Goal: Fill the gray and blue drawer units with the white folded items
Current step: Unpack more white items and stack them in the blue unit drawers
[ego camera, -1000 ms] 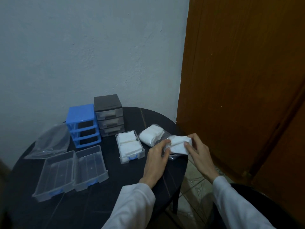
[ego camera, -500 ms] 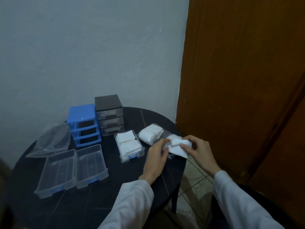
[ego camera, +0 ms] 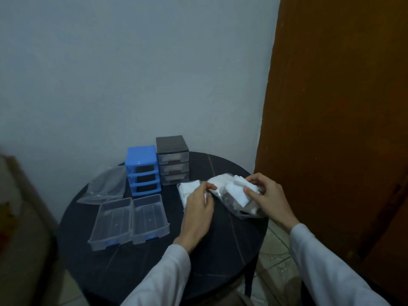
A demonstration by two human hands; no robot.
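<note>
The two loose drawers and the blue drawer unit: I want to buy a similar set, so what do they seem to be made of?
The two loose drawers look like clear, slightly frosted plastic: the dark table shows through their walls, and each has a blue handle at the front. The blue drawer unit looks like glossy molded plastic, with a bright highlight on its top edge. Its three slots are empty.

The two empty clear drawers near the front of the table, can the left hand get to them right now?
Probably yes. The two empty clear drawers lie just left of the left hand with only bare table between, though it must first release the white folded item.
</note>
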